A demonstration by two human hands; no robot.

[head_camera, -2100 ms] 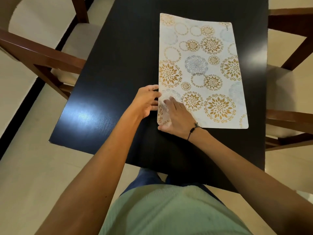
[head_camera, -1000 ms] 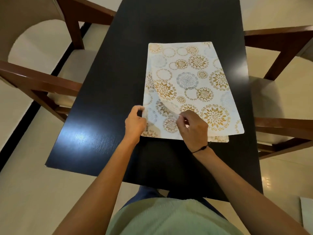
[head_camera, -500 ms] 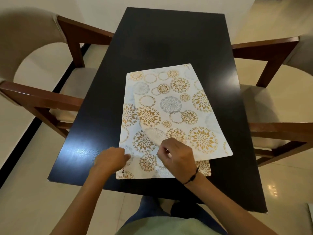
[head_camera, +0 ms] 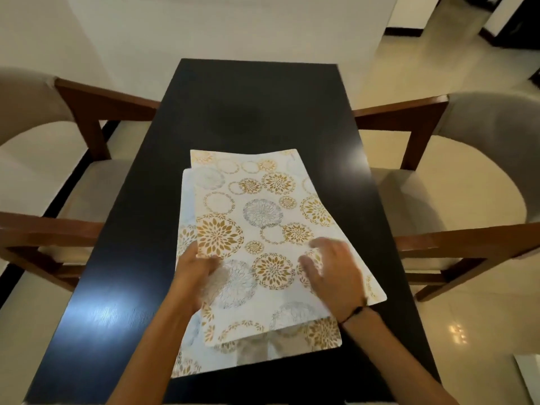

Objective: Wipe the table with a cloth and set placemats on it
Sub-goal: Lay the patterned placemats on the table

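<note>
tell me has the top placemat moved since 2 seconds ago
Yes. The top placemat has slid toward the table's near edge, skewed off a lower placemat now exposed beneath.

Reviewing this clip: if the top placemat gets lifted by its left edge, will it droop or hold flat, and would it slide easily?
The top placemat probably stays fairly flat: its edges look straight and uncurled. It likely slides easily, lying skewed over the lower placemat on the glossy table. It looks thin, so probably light; the left hand grips its left edge.

I see 2 wooden armchairs with beige cushions, a left chair (head_camera: 52,182) tucked along the bench's left edge and a right chair (head_camera: 455,182) along its right edge. Glossy cream floor tiles (head_camera: 482,331) surround them; a pale wall (head_camera: 228,27) stands beyond the far edge.
</note>
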